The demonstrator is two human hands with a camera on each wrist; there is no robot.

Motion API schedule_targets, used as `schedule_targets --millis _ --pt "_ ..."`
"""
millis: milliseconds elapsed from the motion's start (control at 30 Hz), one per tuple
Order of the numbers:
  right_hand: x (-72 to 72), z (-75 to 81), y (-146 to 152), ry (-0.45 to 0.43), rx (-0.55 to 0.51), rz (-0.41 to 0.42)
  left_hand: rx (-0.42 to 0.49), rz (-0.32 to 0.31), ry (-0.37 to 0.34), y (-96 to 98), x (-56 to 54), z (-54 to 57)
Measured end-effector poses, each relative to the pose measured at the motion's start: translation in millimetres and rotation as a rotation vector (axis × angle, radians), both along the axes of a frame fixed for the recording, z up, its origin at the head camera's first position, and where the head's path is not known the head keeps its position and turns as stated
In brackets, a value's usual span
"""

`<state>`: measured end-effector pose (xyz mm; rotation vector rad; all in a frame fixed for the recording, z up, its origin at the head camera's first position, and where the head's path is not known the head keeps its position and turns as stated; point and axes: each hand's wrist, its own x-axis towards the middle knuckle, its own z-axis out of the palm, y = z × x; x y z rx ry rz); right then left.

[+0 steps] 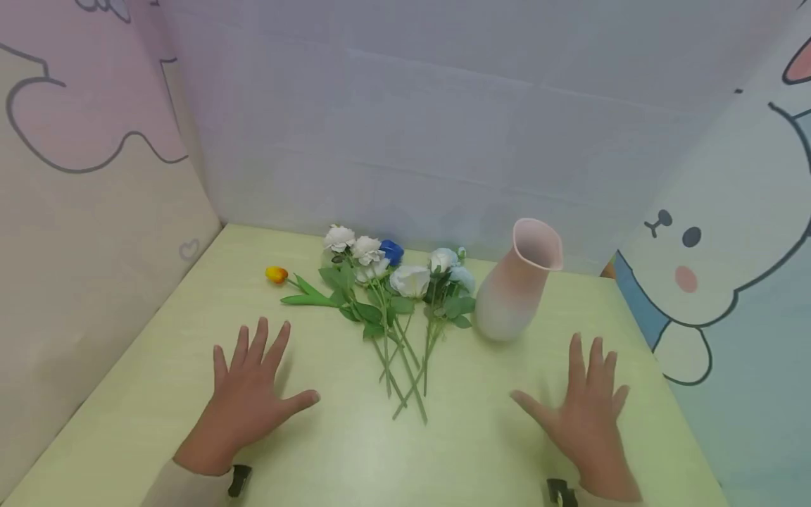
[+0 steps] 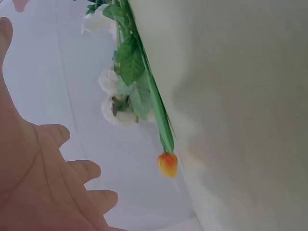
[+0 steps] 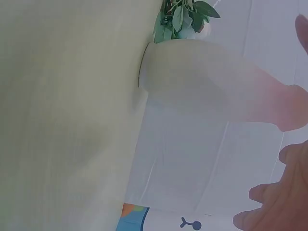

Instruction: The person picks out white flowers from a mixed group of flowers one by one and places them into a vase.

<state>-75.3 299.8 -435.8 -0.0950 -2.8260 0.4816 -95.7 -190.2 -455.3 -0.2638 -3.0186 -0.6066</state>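
clock as head view shows it. left hand [image 1: 250,398] and right hand [image 1: 589,422] well apart, fingers straight and spread, nothing held. pink-white vase [image 1: 507,303] stands upright on table [image 1: 355,465], long axis vertical, at right hand's 11 o'clock; right hand nearer, not touching. flowers [image 1: 410,282] lie between hands, blooms toward 12, stem ends toward 6. orange tulip [image 1: 277,274] at left hand's 12 to 1, bloom pointing 10, left hand nearer.

From here I see the flowers [image 1: 410,282] lying on the table [image 1: 361,465], the vase [image 1: 512,299] standing at their right, and the backdrop [image 1: 393,141] behind them all.
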Motion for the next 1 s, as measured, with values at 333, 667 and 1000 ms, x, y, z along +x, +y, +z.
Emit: schedule_targets --millis 333,667,1000 --pt "-29.0 20.7 -10.7 0.030 -0.118 0.034 0.100 -0.088 -0.019 41.4 -39.4 7.5" --pt "-58.6 29.7 -15.1 0.072 -0.217 0.051 0.275 -0.149 -0.035 79.1 -77.4 7.8" --pt "-87.1 26.9 -25.4 0.060 -0.371 0.075 0.367 -0.034 -0.076 120.1 -104.5 6.3"
